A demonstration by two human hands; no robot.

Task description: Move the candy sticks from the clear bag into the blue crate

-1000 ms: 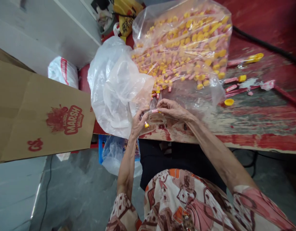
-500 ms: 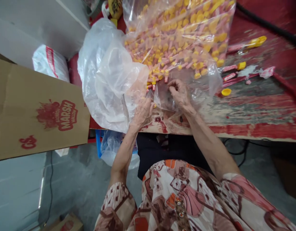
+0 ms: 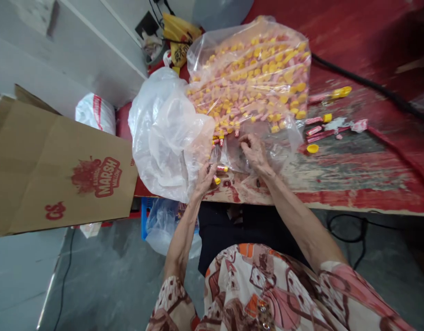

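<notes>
A clear plastic bag [image 3: 246,82] full of small pink pieces with yellow caps lies on the worn red table [image 3: 336,184]. My right hand [image 3: 253,151] is at the bag's near edge, its fingers curled together; whatever they pinch is too small to make out. Beside the white translucent bag [image 3: 160,138], my left hand [image 3: 205,180] rests near the table's front edge. Its fingers are bent around or beside two loose capped pieces [image 3: 221,168], and the grip is unclear. A few more pieces show at the bag's mouth, between the hands.
At the left stands a cardboard box [image 3: 60,174] with red print. A black cable [image 3: 366,82] crosses the table at the right, near loose pieces and a yellow cap [image 3: 313,148]. A blue basket [image 3: 144,218] sits below the table edge.
The camera view has shifted, showing more of the table's back. Two capped pieces now show beside my left hand, whose fingers are more spread. My right hand remains at the bag's near edge.
</notes>
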